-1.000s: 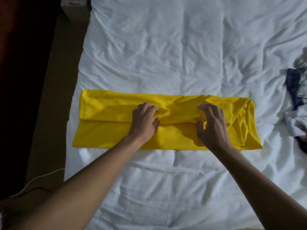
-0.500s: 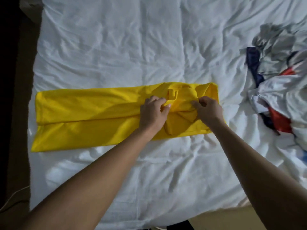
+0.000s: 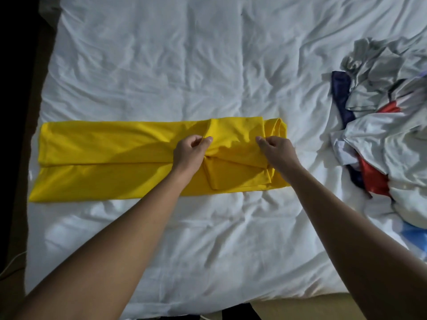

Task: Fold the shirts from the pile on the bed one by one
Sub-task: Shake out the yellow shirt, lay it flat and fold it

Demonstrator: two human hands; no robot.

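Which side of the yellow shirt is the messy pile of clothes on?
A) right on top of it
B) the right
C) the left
B: the pile lies on the bed to the right of the yellow shirt, with bare sheet between them.

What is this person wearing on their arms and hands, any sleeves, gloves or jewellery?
Nothing that shows. The left arm and right arm are bare from the picture's bottom edge to the wrists, with no sleeve in sight. The left hand and right hand have no gloves. I see no watch, bracelet or ring, though the light is dim and some fingers are partly hidden.
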